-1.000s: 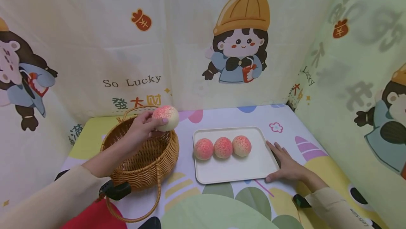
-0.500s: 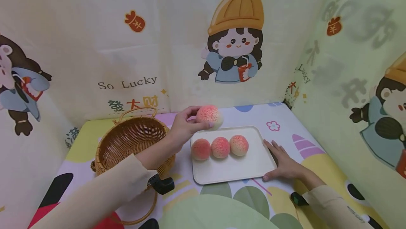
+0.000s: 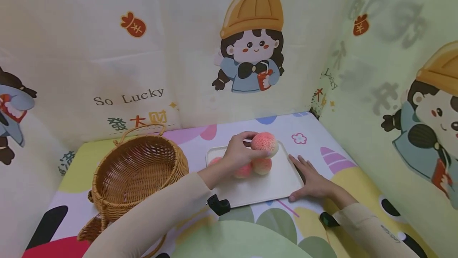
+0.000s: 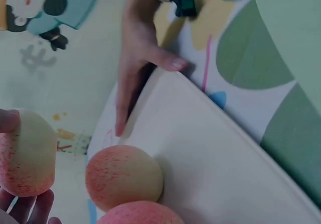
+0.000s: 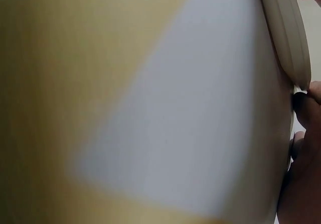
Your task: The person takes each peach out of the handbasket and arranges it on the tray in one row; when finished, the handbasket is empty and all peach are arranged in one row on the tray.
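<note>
My left hand (image 3: 239,152) pinches a round pink-and-cream peach (image 3: 265,142) between thumb and fingers. In the head view it overlaps a peach (image 3: 262,167) that rests on the white rectangular tray (image 3: 277,188). Two more peaches lie in the same row, the middle one (image 3: 243,171) and the leftmost, both partly hidden by the left hand and wrist. At the tray's right end, my right hand (image 3: 315,181) has its fingers stretched along the edge and its thumb by the near corner. The left wrist view shows the held peach (image 4: 30,153) beside the tray's row.
A brown wicker basket (image 3: 139,170) with handles stands left of the tray, partly behind the left forearm. The table carries a printed colourful cloth (image 3: 257,226). Printed cartoon curtains (image 3: 193,51) hang at the back and both sides. The right wrist view is mostly blurred.
My left hand has carried the peach from above the basket rightward to over the tray's row. My right hand stays at the tray's edge. The head view has shifted slightly.
</note>
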`<control>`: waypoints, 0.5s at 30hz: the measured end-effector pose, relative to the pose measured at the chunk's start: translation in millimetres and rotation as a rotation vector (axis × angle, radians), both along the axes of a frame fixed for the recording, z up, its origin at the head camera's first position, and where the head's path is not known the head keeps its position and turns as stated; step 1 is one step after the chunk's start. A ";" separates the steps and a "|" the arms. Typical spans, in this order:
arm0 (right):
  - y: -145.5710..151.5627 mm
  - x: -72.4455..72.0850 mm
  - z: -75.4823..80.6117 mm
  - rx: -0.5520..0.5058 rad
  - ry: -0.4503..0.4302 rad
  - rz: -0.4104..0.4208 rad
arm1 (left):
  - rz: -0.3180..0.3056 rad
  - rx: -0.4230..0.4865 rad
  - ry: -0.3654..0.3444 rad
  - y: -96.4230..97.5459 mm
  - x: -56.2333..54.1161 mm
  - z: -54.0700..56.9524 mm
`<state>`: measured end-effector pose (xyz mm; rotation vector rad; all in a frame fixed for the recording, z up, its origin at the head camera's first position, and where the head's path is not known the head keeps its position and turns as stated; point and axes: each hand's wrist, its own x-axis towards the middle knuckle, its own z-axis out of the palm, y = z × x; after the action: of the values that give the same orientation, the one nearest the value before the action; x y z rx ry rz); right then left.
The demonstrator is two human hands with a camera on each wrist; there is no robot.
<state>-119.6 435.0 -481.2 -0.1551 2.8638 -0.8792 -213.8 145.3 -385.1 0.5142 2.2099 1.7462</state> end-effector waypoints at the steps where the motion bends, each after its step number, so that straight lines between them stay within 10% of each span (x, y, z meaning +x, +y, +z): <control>1: 0.1 -0.6 -0.4 0.003 0.000 0.001 | 0.006 -0.020 0.012 5.5 -0.9 -2.9; 15: -1.9 -0.1 1.6 -0.003 -0.013 -0.004 | 0.081 -0.465 0.284 70.9 -6.6 -28.9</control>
<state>-119.8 433.1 -479.6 -0.1435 2.8523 -0.8816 -220.4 216.2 -413.9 0.5908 2.7550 1.1817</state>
